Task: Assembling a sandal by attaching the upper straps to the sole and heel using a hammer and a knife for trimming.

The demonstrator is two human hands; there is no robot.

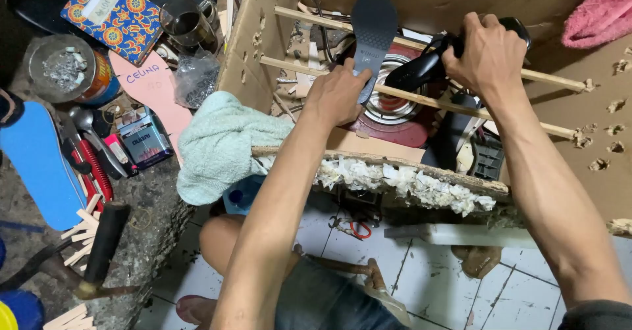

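My left hand grips the lower end of a dark grey shoe sole and holds it upright inside a cardboard box. My right hand is closed on a black shoe, which rests on thin wooden sticks laid across the box. Under the sticks sits a round metal burner on a red stove. Both forearms reach over the box's torn front edge.
A pale green towel hangs over the box's left corner. On the left lie a blue insole, a pink insole, a patterned tin, a glass mug, an ashtray, red-handled pliers and a hammer.
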